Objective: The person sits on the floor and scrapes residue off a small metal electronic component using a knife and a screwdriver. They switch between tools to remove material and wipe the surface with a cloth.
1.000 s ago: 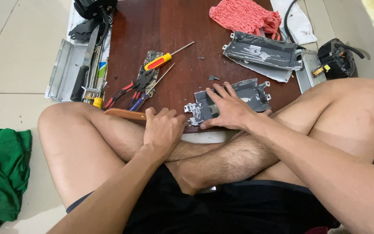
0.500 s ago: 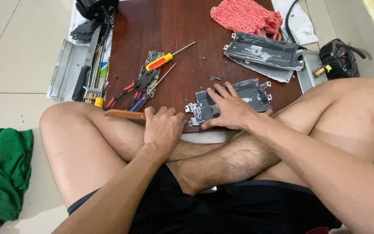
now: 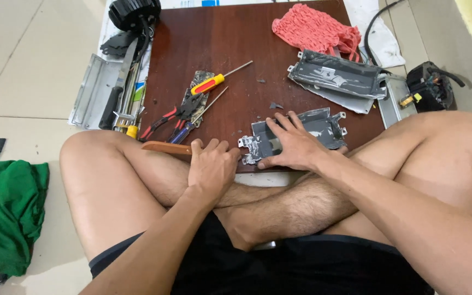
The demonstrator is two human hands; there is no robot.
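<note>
Almost nothing has moved since the earlier pictures. Both hands stay where they were, and the tools lie in the same spots. Only the view has slid a tiny bit.

The person sits cross-legged on a floor of pale tiles (image 3: 23, 65). A dark brown wooden board (image 3: 236, 49) lies in front of the knees and works as a table.

The right hand (image 3: 293, 145) lies flat with its fingers spread wide, pressing down on a grey metal plate (image 3: 323, 128). The plate sits at the near edge of the board, just in front of the crossed legs. The left hand (image 3: 211, 166) is curled into a fist around an orange wooden handle (image 3: 162, 147), which pokes out to the left over the knee. What is on the other end of the handle cannot be seen.

In the middle of the board lie a screwdriver with a red and yellow grip (image 3: 214, 83) and red-handled pliers (image 3: 170, 117), close together. Farther back sits a second grey metal part (image 3: 337, 76) with silver smears on it. A pink knitted cloth (image 3: 315, 27) lies bunched up at the far right corner.

Off the left side of the board lie a long silver metal tray (image 3: 91, 90) and a knife with a black handle (image 3: 117, 90). A round black part (image 3: 133, 13) sits at the top. A green cloth (image 3: 6, 213) is heaped on the floor to the far left. A black box with a yellow plug (image 3: 430, 87) rests by the right knee.
</note>
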